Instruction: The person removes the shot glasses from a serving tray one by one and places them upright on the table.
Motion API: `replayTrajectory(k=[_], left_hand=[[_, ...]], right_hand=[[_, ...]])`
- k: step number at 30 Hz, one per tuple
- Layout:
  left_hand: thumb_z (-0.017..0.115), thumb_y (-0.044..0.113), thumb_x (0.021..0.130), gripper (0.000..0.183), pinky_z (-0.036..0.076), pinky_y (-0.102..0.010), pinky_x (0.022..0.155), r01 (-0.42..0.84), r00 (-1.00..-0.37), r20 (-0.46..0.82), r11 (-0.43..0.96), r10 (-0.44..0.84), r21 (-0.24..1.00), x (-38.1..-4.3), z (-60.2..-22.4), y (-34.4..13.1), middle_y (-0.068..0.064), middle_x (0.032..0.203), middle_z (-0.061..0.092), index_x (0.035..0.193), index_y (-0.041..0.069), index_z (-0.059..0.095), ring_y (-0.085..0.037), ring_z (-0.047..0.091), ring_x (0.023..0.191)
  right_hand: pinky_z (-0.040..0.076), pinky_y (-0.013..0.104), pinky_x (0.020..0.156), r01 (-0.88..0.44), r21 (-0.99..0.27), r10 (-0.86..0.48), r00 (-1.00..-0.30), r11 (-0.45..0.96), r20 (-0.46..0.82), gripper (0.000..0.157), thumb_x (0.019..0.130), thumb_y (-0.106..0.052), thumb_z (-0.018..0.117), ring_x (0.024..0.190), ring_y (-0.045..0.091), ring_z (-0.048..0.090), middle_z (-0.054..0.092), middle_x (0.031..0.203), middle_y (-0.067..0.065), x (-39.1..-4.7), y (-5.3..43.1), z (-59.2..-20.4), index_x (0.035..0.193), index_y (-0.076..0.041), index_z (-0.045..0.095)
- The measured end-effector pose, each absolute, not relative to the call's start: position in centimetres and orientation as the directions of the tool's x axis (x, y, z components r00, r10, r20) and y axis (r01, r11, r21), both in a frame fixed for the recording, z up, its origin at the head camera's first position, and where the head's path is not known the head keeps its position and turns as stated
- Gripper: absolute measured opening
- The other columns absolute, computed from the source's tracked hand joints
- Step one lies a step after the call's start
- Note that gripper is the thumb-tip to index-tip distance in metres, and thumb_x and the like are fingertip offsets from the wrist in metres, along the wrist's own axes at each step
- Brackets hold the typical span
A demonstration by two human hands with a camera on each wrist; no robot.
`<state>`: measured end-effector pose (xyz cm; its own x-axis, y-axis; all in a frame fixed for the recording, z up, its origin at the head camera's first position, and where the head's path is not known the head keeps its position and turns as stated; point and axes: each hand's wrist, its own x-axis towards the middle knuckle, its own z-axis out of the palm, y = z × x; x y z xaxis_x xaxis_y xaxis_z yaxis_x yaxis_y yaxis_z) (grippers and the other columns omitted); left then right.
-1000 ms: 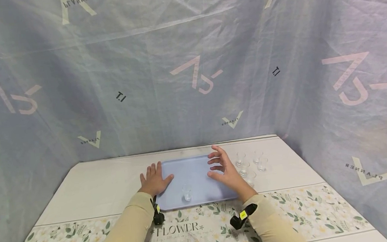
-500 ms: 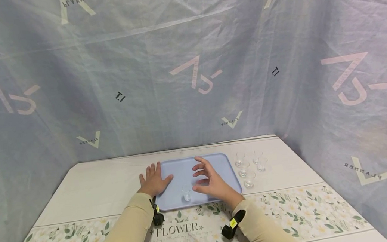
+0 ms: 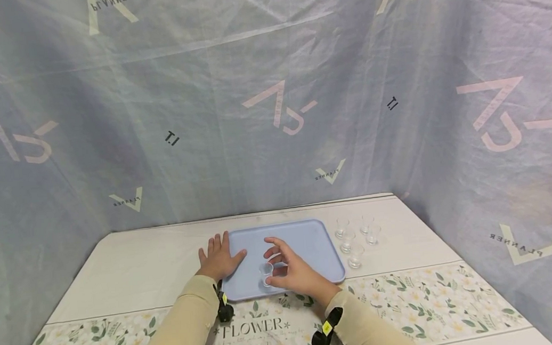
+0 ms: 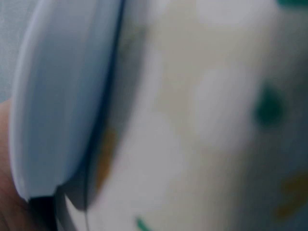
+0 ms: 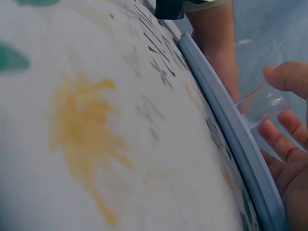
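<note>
A small clear shot glass stands upright near the front edge of the light blue tray. My right hand has come to it from the right, thumb and fingers curled at its sides. In the right wrist view the thumb and fingertips are on opposite sides of the glass, pinching it. My left hand lies with spread, straight fingers over the tray's left edge. The left wrist view is mostly filled by the tray's rim and blurred cloth.
Several more clear glasses stand in a group on the table to the right of the tray. The flowered tablecloth runs along the front. A grey-blue cloth hangs behind and at both sides.
My right hand has moved left and toward me, from the tray's right side to the shot glass, and its fingers have closed around it. The left hand has stayed in place.
</note>
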<state>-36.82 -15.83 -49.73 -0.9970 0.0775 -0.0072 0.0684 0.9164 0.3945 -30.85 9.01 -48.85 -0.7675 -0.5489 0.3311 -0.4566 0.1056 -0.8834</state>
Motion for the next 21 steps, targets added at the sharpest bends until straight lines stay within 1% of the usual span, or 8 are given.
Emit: replayTrajectory(k=[3,5,10,13,15,21], left_hand=[[0.050,0.056,0.101,0.093,0.000,-0.070,0.116,0.068,-0.997,-0.009,0.915,0.078,0.397,-36.83,-49.72,-15.82,-0.033,0.163,0.010,0.160,-0.003,0.011,-0.049,0.006,0.152],[0.050,0.056,0.101,0.093,0.000,-0.070,0.116,0.066,-0.997,-0.011,0.916,0.077,0.397,-36.81,-49.63,-15.79,-0.032,0.164,0.010,0.161,-0.003,0.011,-0.049,0.006,0.152],[0.048,0.055,0.102,0.090,-0.001,-0.069,0.116,0.074,-0.997,-0.003,0.911,0.083,0.406,-36.84,-49.66,-15.75,-0.032,0.164,0.009,0.161,-0.003,0.011,-0.049,0.005,0.152],[0.048,0.054,0.102,0.090,0.000,-0.070,0.116,0.079,-0.996,0.001,0.910,0.086,0.408,-36.65,-49.50,-15.73,-0.033,0.163,0.010,0.160,-0.004,0.011,-0.049,0.005,0.152],[0.049,0.053,0.102,0.090,0.002,-0.070,0.116,0.076,-0.997,0.000,0.912,0.083,0.403,-36.49,-49.22,-15.70,-0.033,0.163,0.011,0.160,-0.004,0.013,-0.050,0.007,0.151],[0.048,0.054,0.102,0.090,0.000,-0.069,0.117,0.073,-0.997,-0.004,0.913,0.082,0.402,-36.68,-49.55,-15.71,-0.032,0.164,0.010,0.161,-0.003,0.011,-0.048,0.006,0.152]], right_hand=[[0.049,0.061,0.095,-0.475,-0.873,-0.552,-0.760,0.112,0.343,0.090,0.088,0.004,0.075,0.116,0.044,0.056,0.049,0.132,0.024,-30.90,8.84,-49.13,0.158,-0.018,0.024],[0.050,0.058,0.095,-0.486,-0.866,-0.555,-0.756,0.120,0.348,0.087,0.089,0.005,0.073,0.114,0.042,0.057,0.051,0.129,0.022,-30.95,8.77,-49.27,0.158,-0.019,0.025],[0.054,0.041,0.096,-0.504,-0.847,-0.554,-0.759,0.169,0.342,0.081,0.092,0.001,0.070,0.109,0.028,0.062,0.055,0.121,0.010,-31.02,8.71,-49.34,0.156,-0.028,0.029],[0.054,0.035,0.095,-0.511,-0.838,-0.555,-0.760,0.189,0.339,0.080,0.093,-0.001,0.069,0.108,0.024,0.062,0.056,0.120,0.007,-31.11,8.74,-49.36,0.155,-0.031,0.030],[0.054,0.033,0.095,-0.518,-0.833,-0.558,-0.756,0.192,0.342,0.079,0.094,-0.002,0.069,0.107,0.024,0.062,0.056,0.120,0.007,-31.15,8.76,-49.39,0.155,-0.032,0.030],[0.055,0.035,0.094,-0.538,-0.822,-0.560,-0.746,0.185,0.361,0.077,0.094,-0.003,0.069,0.107,0.027,0.063,0.056,0.120,0.011,-31.16,9.07,-49.05,0.156,-0.027,0.030]])
